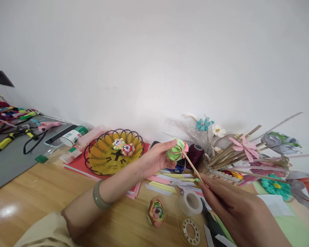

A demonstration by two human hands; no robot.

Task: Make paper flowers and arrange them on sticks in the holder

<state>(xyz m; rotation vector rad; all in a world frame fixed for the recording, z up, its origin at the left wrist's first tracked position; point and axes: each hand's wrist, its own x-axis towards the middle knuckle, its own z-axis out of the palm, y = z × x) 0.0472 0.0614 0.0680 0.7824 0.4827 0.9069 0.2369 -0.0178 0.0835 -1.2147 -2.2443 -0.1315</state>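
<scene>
Between the thumb and fingers of my left hand (159, 154) is a folded paper flower (177, 150) in green and pink, its underside turned to the right. My right hand (237, 206) pinches a thin wooden stick (192, 165), whose far end touches the middle of the flower's base. A second paper flower (156, 212), in red, yellow and green, lies on the wooden table (113, 219) below my hands. Beside it are a white tape roll (192, 202) and a pale ring with holes (191, 232). Paper strips (164, 185) lie beneath my hands.
A yellow woven basket (100, 157) with two paper flowers (123, 146) rests on red sheets at the left. Farther left are a plastic bottle (73, 135), a pink glue gun (48, 125) and pliers (5, 142). Craft flowers and sticks (229, 154) crowd the right; a thread spool (195, 154) stands behind.
</scene>
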